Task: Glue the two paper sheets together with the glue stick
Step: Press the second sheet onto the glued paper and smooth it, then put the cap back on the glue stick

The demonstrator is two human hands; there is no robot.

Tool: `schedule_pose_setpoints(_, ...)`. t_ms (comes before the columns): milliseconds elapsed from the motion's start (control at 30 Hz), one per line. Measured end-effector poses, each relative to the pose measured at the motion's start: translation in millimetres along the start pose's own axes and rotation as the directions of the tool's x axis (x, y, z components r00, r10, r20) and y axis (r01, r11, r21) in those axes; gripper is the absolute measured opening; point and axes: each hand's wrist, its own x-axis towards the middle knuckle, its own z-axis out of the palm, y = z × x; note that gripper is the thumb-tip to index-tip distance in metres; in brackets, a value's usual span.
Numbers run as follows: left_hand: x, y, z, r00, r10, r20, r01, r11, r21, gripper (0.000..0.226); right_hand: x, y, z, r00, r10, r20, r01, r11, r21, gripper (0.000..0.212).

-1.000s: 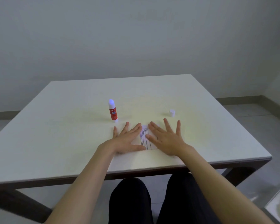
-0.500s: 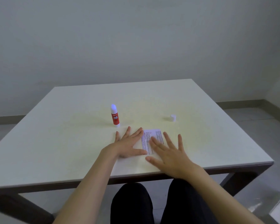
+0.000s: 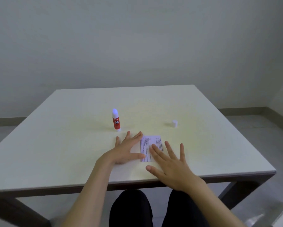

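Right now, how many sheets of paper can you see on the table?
1 for certain: a printed sheet lies flat between the left hand and right hand. A pale second sheet may lie under the left hand, but it is hard to tell.

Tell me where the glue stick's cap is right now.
In the head view the small white cap stands alone on the table, to the right of the uncapped glue stick and beyond the printed paper, untouched by either hand.
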Motion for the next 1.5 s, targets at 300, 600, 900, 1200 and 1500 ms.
schedule_pose_setpoints(300, -3.4, -10.2, -17.8, 0.373, -0.359, -0.856, -0.136, 0.891, -0.433, 0.025, 8.7, -2.1, -5.8, 1.000, -0.014, 0.019, 0.015, 1.000, -0.018, 0.082)
schedule_pose_setpoints(600, 33.5, -10.0, -30.6, 0.438, -0.473, -0.764, 0.015, 0.854, -0.520, 0.013, 5.9, -4.3, -5.4, 0.996, 0.023, -0.084, -0.019, 0.999, 0.048, 0.070)
schedule_pose_setpoints(900, 6.6, 54.5, -27.4, 0.745, -0.220, -0.630, -0.382, 0.633, -0.673, 0.012, 49.4, -37.2, -53.7, 0.924, 0.366, 0.111, -0.115, -0.012, 0.993, 0.046)
schedule_pose_setpoints(1200, -23.3, 73.4, -35.4, 0.767, -0.223, -0.601, -0.490, 0.401, -0.774, 0.012, 45.9, -46.0, -63.2, 0.964, 0.261, -0.048, 0.109, -0.226, 0.968, 0.043)
schedule_pose_setpoints(1500, -33.7, 87.3, -41.8, 0.728, -0.246, -0.640, -0.522, 0.405, -0.750, 0.010, 35.5, -46.8, -67.4, 0.925, 0.366, -0.102, 0.079, 0.077, 0.994, 0.047)
